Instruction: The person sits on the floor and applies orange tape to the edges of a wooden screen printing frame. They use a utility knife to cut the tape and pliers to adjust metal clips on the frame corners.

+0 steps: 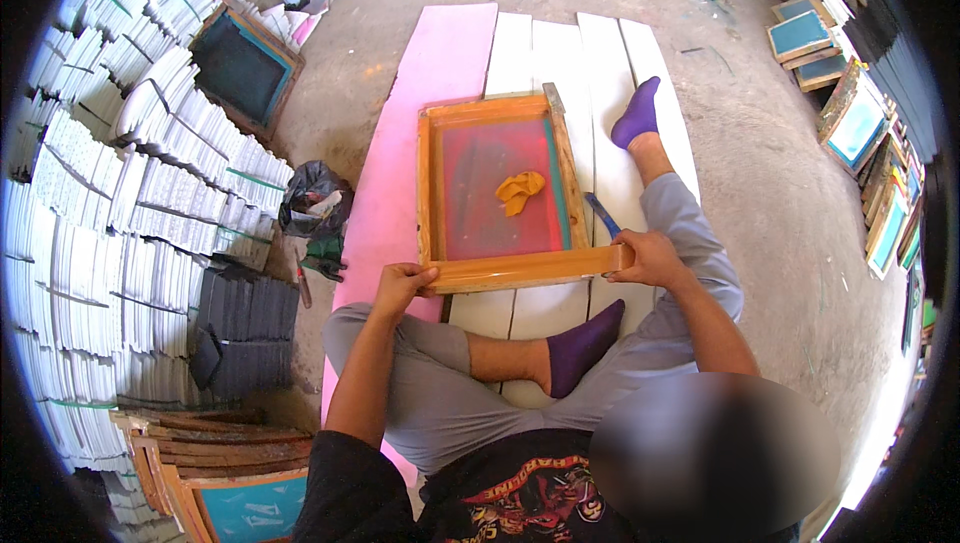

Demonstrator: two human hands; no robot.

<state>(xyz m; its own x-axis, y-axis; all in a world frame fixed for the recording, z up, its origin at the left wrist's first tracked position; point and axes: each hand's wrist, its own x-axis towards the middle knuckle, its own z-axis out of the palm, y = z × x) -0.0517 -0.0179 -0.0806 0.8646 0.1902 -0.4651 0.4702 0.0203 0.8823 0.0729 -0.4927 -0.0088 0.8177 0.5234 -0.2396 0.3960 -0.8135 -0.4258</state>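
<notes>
A wooden screen frame [436, 183] with red mesh lies flat on white boards [610, 63] and a pink board [440, 53] on the floor. A crumpled yellow cloth [520, 190] rests on the mesh near its middle. My left hand [402, 284] grips the frame's near left corner. My right hand [648, 257] holds the near right end of the frame's front bar. I sit with legs bent, in purple socks, one foot [583, 344] under the frame's near edge and the other [638, 113] stretched out beside it. A blue-handled tool [601, 213] lies just right of the frame.
Tall stacks of white sheets [130, 173] and a dark stack [245, 318] fill the left side. A black bag [315, 198] sits by the pink board. Teal-meshed frames lean at the right [855, 128], upper left [243, 68] and lower left [240, 503]. Bare concrete floor [760, 173] lies to the right.
</notes>
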